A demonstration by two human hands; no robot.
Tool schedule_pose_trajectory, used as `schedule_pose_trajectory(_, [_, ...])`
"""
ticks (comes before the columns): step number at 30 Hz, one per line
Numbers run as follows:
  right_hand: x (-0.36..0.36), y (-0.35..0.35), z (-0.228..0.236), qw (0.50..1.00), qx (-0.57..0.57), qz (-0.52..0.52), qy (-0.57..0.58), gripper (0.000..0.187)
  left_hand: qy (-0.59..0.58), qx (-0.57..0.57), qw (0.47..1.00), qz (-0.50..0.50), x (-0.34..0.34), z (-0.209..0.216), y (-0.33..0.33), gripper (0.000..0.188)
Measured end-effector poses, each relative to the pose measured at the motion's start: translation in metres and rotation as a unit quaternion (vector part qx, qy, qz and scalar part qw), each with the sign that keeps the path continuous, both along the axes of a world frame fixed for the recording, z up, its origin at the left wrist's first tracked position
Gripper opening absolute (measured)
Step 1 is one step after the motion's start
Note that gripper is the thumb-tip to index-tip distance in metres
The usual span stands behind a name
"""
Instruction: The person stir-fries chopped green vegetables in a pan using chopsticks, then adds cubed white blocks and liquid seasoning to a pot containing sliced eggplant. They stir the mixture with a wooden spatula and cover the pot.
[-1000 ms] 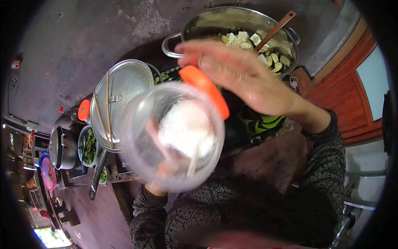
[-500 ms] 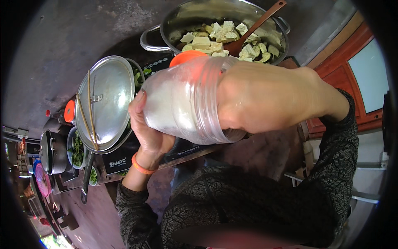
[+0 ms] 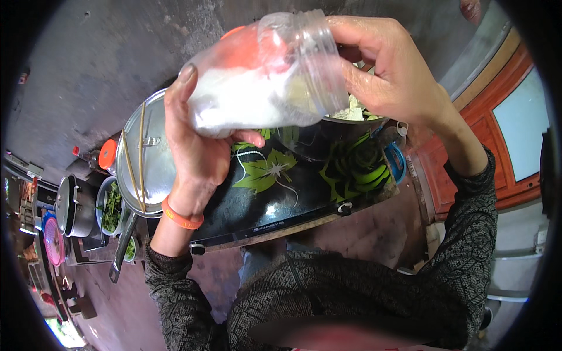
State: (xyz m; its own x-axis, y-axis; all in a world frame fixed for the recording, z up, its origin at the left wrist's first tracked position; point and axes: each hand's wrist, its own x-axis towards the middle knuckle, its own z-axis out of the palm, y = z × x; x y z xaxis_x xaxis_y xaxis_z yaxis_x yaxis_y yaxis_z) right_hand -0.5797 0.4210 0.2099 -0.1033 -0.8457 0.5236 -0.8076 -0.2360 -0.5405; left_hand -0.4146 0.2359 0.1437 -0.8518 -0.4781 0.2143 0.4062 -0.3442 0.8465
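Note:
My left hand grips a clear plastic jar of white grains, tipped on its side with its mouth to the right. At that mouth is my right hand, its fingers curled and partly hidden behind the rim; whatever they hold does not show. Orange shows behind and through the jar's upper wall. Beneath the right hand, a steel pot is mostly hidden, with pale tofu chunks showing inside it.
A leaf-patterned black cooktop lies below the jar. To its left are a metal lid bearing chopsticks, a pan handle, a bowl of greens and a dark pot. A red door stands at right.
My right hand has come out of the jar to its mouth. The jar has moved up, uncovering more of the cooktop and hiding most of the steel pot.

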Motion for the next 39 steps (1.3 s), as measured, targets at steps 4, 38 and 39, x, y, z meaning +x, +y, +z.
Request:
schedule_pose_trajectory(4, [-0.015, 0.001, 0.002, 0.999, 0.019, -0.005, -0.041, 0.023, 0.011, -0.019, 1.0, 0.004, -0.015, 0.014, 0.0, 0.069])
schedule_pose_trajectory(38, [-0.109, -0.002, -0.018, 0.909, -0.028, 0.03, -0.416, 0.027, -0.091, -0.109, 0.99, -0.006, -0.106, 0.038, 0.004, 0.066])
schedule_pose_trajectory(39, [-0.114, 0.001, -0.017, 0.911, -0.037, 0.067, -0.405, 0.029, -0.089, -0.112, 0.99, 0.008, -0.107, 0.036, 0.005, 0.066])
